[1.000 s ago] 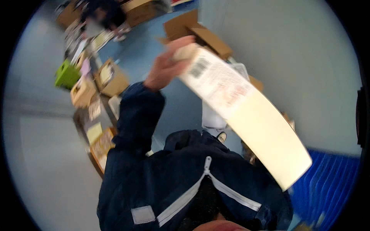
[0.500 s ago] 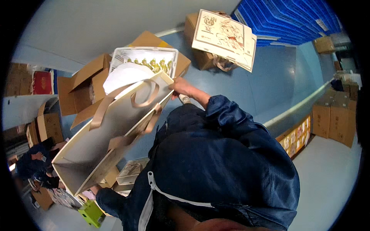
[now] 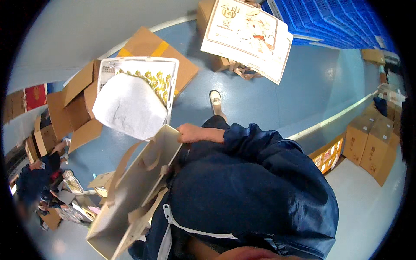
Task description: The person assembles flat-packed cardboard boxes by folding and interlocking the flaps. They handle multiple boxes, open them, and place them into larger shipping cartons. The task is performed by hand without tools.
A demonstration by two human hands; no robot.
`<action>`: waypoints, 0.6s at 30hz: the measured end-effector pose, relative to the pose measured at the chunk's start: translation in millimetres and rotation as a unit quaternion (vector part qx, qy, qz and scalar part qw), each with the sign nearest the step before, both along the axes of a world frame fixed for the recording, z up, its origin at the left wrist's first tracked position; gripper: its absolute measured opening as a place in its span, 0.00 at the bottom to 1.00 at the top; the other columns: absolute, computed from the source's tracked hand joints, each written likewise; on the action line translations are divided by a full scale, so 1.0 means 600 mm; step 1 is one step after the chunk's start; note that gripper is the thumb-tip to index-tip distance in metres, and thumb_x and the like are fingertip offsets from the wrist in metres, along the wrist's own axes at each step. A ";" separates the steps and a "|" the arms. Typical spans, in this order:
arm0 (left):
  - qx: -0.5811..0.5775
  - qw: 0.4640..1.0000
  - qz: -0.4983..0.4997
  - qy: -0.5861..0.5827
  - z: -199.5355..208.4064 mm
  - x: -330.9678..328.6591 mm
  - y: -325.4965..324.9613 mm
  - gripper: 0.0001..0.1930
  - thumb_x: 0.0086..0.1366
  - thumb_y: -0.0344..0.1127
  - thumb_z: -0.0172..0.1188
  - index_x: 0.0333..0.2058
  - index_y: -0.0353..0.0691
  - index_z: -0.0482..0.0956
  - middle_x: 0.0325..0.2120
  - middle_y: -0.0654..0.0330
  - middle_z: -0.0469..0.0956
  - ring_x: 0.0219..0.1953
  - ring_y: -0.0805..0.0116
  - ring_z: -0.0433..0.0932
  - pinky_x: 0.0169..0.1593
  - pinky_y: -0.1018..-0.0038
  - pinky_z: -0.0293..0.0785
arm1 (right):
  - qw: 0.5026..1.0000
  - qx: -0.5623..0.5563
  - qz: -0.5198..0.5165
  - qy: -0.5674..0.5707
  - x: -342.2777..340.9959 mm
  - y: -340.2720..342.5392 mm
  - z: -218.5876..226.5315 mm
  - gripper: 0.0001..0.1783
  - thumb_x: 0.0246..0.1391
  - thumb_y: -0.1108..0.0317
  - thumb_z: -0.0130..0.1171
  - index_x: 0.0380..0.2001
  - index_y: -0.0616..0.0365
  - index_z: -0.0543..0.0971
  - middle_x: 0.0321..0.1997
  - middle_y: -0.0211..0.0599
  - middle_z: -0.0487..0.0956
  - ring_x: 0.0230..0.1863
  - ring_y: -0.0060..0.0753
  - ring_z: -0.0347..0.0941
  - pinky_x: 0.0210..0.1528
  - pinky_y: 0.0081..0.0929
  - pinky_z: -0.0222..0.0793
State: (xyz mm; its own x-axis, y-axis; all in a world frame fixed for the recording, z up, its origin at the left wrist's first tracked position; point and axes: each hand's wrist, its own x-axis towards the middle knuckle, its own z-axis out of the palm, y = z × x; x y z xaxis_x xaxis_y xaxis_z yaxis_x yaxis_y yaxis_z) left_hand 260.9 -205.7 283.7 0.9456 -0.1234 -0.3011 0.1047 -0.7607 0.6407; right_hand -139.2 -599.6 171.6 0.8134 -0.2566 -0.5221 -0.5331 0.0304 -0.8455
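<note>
A beige paper carrier bag point(image 3: 130, 203) with flat paper handles hangs open along the left side of my dark blue jacket. My right hand point(image 3: 195, 132) grips the rim at the bag's mouth. My left hand is out of sight. Just beyond the mouth lies a white tray point(image 3: 143, 65) of small gold-wrapped pieces, half covered by a white padded sheet point(image 3: 128, 108). I cannot tell whether the tray rests on the cardboard boxes behind it. My white shoe point(image 3: 215, 102) stands on the blue floor.
Open cardboard boxes point(image 3: 78, 104) lie around the tray. A cream printed flat box point(image 3: 247, 34) lies at the top, with blue crates point(image 3: 342, 21) behind it. Brown cartons point(image 3: 368, 138) stand at the right. Another person point(image 3: 34, 182) crouches at the far left among packages.
A second ago a hand held the bag up high in front of me. The view has swung round, and the bag now hangs lower at my side with its mouth by the tray.
</note>
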 end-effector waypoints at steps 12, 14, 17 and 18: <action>0.166 0.984 -0.034 0.048 0.060 -0.121 -0.209 0.23 0.64 0.43 0.47 0.53 0.35 0.65 0.48 0.53 0.69 0.48 0.65 0.69 0.52 0.72 0.63 | 0.986 0.164 -0.023 0.013 -0.227 -0.182 -0.017 0.16 0.36 0.62 0.53 0.26 0.65 0.77 0.17 0.42 0.75 0.21 0.35 0.75 0.23 0.32 0.68; 0.175 0.983 -0.042 0.049 0.075 -0.130 -0.217 0.23 0.64 0.43 0.47 0.53 0.35 0.65 0.48 0.53 0.69 0.48 0.65 0.69 0.52 0.72 0.63 | 0.970 0.241 -0.033 0.029 -0.237 -0.200 -0.004 0.17 0.37 0.62 0.53 0.27 0.65 0.77 0.19 0.42 0.76 0.22 0.34 0.74 0.23 0.31 0.68; 0.175 0.982 -0.054 0.052 0.089 -0.133 -0.208 0.23 0.64 0.44 0.47 0.52 0.34 0.66 0.48 0.53 0.70 0.47 0.65 0.69 0.52 0.72 0.63 | 0.924 0.366 -0.104 -0.023 -0.241 -0.202 -0.018 0.15 0.41 0.64 0.52 0.28 0.65 0.78 0.22 0.46 0.76 0.24 0.33 0.74 0.25 0.31 0.69; 0.177 0.981 -0.055 0.054 0.096 -0.138 -0.191 0.23 0.64 0.44 0.47 0.52 0.34 0.66 0.48 0.53 0.70 0.47 0.65 0.69 0.52 0.72 0.63 | 0.941 0.327 -0.087 -0.014 -0.238 -0.191 -0.044 0.14 0.42 0.65 0.52 0.30 0.65 0.78 0.25 0.46 0.76 0.26 0.33 0.74 0.27 0.30 0.70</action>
State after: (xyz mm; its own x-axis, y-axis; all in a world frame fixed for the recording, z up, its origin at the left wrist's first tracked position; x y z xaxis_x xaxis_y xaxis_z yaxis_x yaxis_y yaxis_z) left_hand 177.9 -320.5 341.5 0.8928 -0.0922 -0.4410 0.0629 -0.9437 0.3246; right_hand -281.9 -714.5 145.2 0.8045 -0.0172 -0.5938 -0.4505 0.6338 -0.6288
